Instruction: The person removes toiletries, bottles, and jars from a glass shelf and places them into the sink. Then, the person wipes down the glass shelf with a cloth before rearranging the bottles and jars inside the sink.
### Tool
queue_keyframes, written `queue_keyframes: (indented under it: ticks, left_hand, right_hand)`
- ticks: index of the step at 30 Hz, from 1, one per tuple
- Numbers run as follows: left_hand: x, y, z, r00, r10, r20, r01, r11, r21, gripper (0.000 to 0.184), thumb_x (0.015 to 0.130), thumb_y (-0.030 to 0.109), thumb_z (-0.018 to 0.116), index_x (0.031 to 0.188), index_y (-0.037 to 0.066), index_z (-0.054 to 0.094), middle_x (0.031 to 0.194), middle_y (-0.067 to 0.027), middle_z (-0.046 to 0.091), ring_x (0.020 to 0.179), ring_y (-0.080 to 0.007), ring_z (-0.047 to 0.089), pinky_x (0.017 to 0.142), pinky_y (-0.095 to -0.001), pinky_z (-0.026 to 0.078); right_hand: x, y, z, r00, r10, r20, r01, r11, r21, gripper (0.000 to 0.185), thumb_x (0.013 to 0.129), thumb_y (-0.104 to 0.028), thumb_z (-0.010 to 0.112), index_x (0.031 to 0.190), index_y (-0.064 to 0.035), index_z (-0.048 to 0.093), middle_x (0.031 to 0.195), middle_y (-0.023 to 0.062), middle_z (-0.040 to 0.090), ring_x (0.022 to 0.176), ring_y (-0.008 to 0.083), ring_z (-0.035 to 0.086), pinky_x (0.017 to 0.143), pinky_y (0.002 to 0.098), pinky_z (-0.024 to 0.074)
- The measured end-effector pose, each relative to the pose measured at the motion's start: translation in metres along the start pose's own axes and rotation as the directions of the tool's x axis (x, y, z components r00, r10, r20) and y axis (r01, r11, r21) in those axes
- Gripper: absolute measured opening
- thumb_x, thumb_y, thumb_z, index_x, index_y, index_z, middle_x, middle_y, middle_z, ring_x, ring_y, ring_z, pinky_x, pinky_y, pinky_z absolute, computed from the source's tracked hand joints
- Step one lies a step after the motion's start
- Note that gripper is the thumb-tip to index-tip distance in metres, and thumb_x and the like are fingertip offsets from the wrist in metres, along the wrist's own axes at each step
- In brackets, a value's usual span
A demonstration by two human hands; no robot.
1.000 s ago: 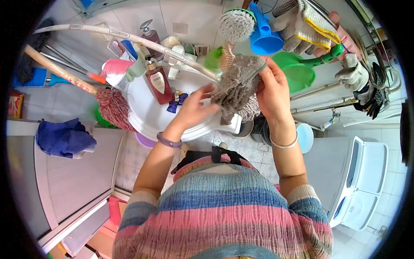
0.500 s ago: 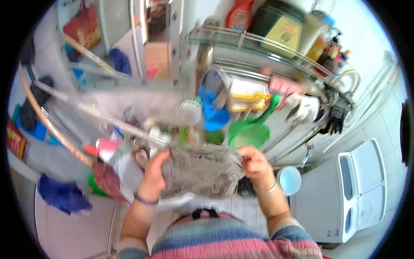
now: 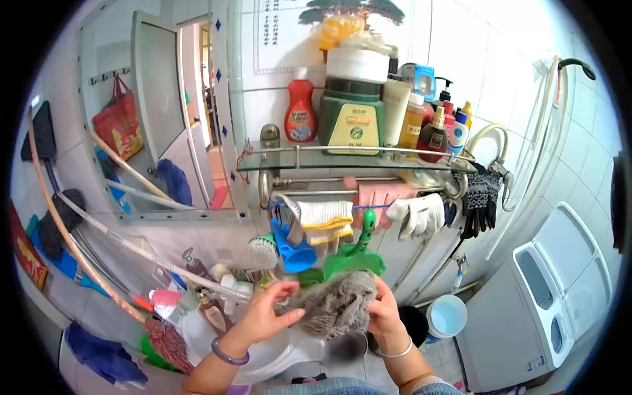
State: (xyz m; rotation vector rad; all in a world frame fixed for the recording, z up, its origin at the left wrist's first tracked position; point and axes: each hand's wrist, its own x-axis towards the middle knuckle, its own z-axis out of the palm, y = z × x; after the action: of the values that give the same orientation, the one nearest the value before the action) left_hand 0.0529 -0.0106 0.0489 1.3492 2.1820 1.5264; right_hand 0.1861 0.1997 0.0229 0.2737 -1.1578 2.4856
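A crumpled grey cloth [image 3: 339, 304] with a stringy, worn texture hangs over the white sink [image 3: 263, 359]. My right hand [image 3: 387, 321] grips its right side, thumb in front. At the cloth's left end is my left hand [image 3: 263, 316], thumb and fingers spread apart; whether they touch the fabric is hard to tell. Just behind the cloth hangs a green plastic scoop [image 3: 355, 258]. To its left are a blue funnel-shaped tool [image 3: 296, 253] and a round scrub brush [image 3: 263, 250].
Above, a glass shelf [image 3: 342, 162] carries bottles and tubs. Gloves [image 3: 421, 216] hang below it. At right stand a light bucket [image 3: 446, 317] and a white washing machine [image 3: 503, 316] with raised lids. Long-handled mops [image 3: 168, 342] lean at left beside a pump bottle [image 3: 214, 313].
The cloth was stretched wide between both hands; now it is bunched toward my right hand. My left hand's fingers have spread. The view has tilted upward, showing more of the wall and shelf.
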Motion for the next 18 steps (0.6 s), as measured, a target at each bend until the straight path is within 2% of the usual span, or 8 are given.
queue_keyframes:
  ticks: [4,6,8,10,11,12,15,18]
  left_hand:
    - [0.033,0.040,-0.022,0.926,0.323,-0.198,-0.315,0.946,0.073,0.071,0.073,0.022,0.073,0.133,0.003,0.041,0.123,-0.0126,0.052,0.113,-0.0228,0.053,0.098,-0.0380,0.042]
    - [0.070,0.075,-0.037,0.815,0.476,-0.332,-0.477,0.875,0.085,0.074,0.071,0.015,0.074,0.136,0.004,0.039,0.119,-0.0172,0.053,0.109,-0.0263,0.055,0.092,-0.0376,0.045]
    - [0.110,0.126,-0.054,0.780,0.495,-0.382,-0.463,0.868,0.180,0.083,0.070,0.016,0.076,0.140,0.006,0.033,0.122,-0.0200,0.049,0.110,-0.0289,0.054,0.092,-0.0387,0.046]
    - [0.160,0.170,-0.063,0.651,0.643,-0.404,-0.504,0.764,0.402,0.087,0.071,0.022,0.076,0.142,0.005,0.029,0.125,-0.0216,0.046,0.111,-0.0332,0.053,0.093,-0.0416,0.045]
    - [0.187,0.183,-0.071,0.585,0.730,-0.352,-0.426,0.646,0.633,0.091,0.072,0.032,0.075,0.143,0.006,0.024,0.126,-0.0247,0.042,0.113,-0.0375,0.050,0.095,-0.0434,0.044]
    - [0.218,0.192,-0.074,0.535,0.773,-0.341,-0.416,0.593,0.690,0.100,0.069,0.044,0.075,0.145,0.007,0.020,0.130,-0.0280,0.037,0.112,-0.0420,0.051,0.096,-0.0446,0.043]
    - [0.267,0.224,-0.068,0.731,0.553,-0.400,-0.180,0.722,0.668,0.114,0.061,0.061,0.073,0.148,0.014,0.016,0.141,-0.0301,0.019,0.119,-0.0448,0.047,0.100,-0.0450,0.040]
    - [0.310,0.222,-0.060,0.728,0.577,-0.371,-0.087,0.615,0.784,0.109,0.059,0.066,0.071,0.147,0.021,0.023,0.144,-0.0346,0.010,0.122,-0.0474,0.044,0.099,-0.0450,0.042]
  right_hand:
    - [-0.004,-0.016,-0.003,0.998,-0.014,0.063,0.016,0.999,-0.039,0.063,0.076,-0.010,0.071,0.130,0.0037,0.042,0.120,0.0122,0.058,0.108,0.0213,0.058,0.095,0.0366,0.0455]
    - [-0.005,-0.018,-0.005,0.999,-0.020,0.049,0.023,0.998,-0.062,0.062,0.076,-0.010,0.071,0.129,0.0038,0.043,0.119,0.0121,0.058,0.108,0.0213,0.058,0.094,0.0365,0.0462]
    - [-0.008,-0.021,-0.003,1.000,-0.028,-0.003,0.027,0.995,-0.092,0.060,0.076,-0.009,0.072,0.128,0.0040,0.045,0.118,0.0121,0.059,0.107,0.0208,0.058,0.093,0.0358,0.0465]
    - [-0.012,-0.021,-0.006,0.999,-0.027,-0.026,0.024,0.994,-0.104,0.061,0.074,-0.012,0.072,0.126,0.0055,0.045,0.116,0.0129,0.060,0.104,0.0214,0.060,0.091,0.0354,0.0482]
    - [-0.015,-0.022,-0.008,0.999,-0.025,-0.041,0.020,0.994,-0.109,0.062,0.074,-0.013,0.072,0.126,0.0062,0.045,0.115,0.0133,0.060,0.103,0.0216,0.060,0.090,0.0352,0.0490]
    - [-0.016,-0.023,-0.010,0.999,-0.031,-0.032,0.027,0.994,-0.110,0.061,0.074,-0.013,0.072,0.125,0.0066,0.045,0.114,0.0128,0.061,0.103,0.0208,0.060,0.091,0.0347,0.0485]
    - [-0.023,-0.026,-0.023,1.000,-0.018,0.025,0.020,0.996,-0.087,0.059,0.075,-0.004,0.068,0.128,0.0047,0.044,0.120,0.0113,0.057,0.109,0.0196,0.056,0.096,0.0341,0.0430]
    - [-0.032,-0.032,-0.031,0.997,-0.067,-0.030,0.064,0.993,-0.100,0.058,0.075,-0.002,0.067,0.128,0.0052,0.045,0.120,0.0109,0.057,0.109,0.0194,0.056,0.096,0.0339,0.0424]
